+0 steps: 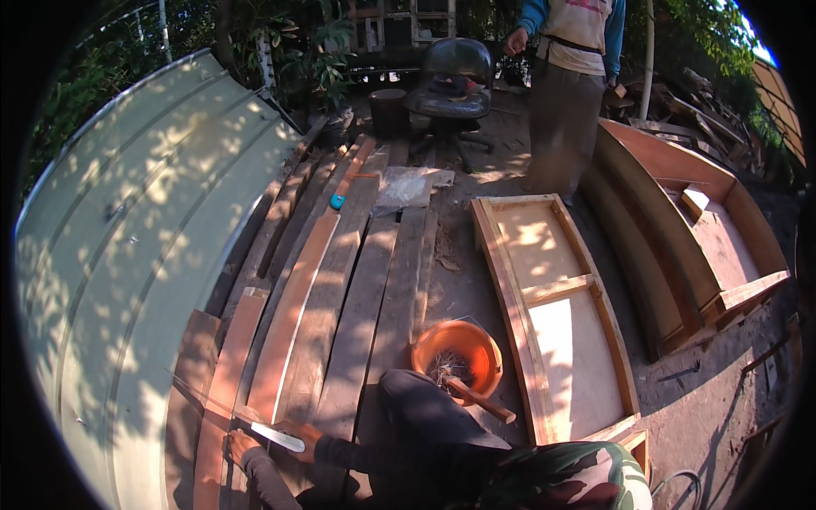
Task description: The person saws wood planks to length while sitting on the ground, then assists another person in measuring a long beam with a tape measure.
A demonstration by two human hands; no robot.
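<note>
At the lower left, my right hand [301, 436] is closed round a long white handle [275, 437]. The tool looks like a handsaw seen edge-on, its thin dark blade reaching left across a reddish wooden board [228, 382]. My left hand [240, 445] lies on that board just below the tool, its fingers partly hidden and foreshortened. Another reddish board [295, 314] with a pale edge lies alongside, on top of weathered planks [361, 314]. Farther up the planks sits a teal tape measure [337, 201].
Beside my knee stands an orange bucket [490, 347] holding nails and a wooden-handled hammer [481, 401]. To its right lie a wooden frame [518, 340] and a big wooden box [667, 255]. Metal sheeting [144, 229] borders the left. Another person [565, 102] stands near a black chair [450, 102].
</note>
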